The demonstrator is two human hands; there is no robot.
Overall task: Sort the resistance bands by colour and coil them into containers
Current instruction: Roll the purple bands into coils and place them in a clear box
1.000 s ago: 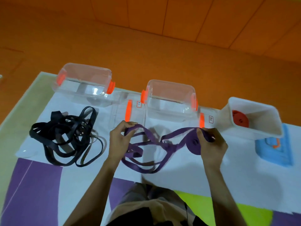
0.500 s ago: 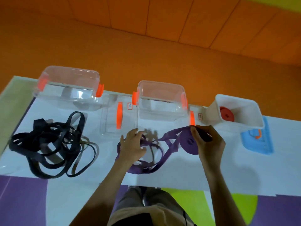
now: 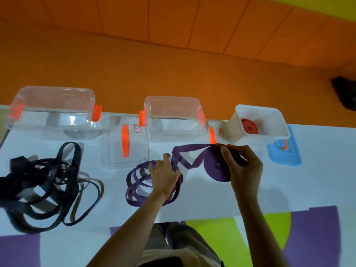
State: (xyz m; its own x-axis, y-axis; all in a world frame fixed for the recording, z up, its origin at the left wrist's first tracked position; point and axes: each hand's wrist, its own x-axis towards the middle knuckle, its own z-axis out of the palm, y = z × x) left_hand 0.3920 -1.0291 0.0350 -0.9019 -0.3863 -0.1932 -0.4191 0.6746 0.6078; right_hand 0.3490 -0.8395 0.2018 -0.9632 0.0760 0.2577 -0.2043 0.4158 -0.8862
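A purple resistance band is partly wound into a tight coil (image 3: 216, 166), gripped by my right hand (image 3: 243, 166) just in front of the middle clear container (image 3: 173, 120). The band's loose loops (image 3: 138, 187) lie on the white table under my left hand (image 3: 164, 175), whose fingers curl round the strand leading to the coil. A tangle of black bands (image 3: 44, 187) lies at the left, in front of the left clear container (image 3: 52, 112). A white container (image 3: 260, 122) at the right holds a red coiled band (image 3: 249, 126).
Two clear lids with orange clips lie flat on the white table (image 3: 317, 180), one (image 3: 125, 143) between the clear containers and one (image 3: 213, 132) beside the white container. A blue lid (image 3: 285, 151) lies at the right. An orange floor lies beyond the table.
The purple coil has grown as more band wound onto it, and the loose loops have shrunk. My left hand has slid right along the strand. The head camera has shifted, so the scene sits further left.
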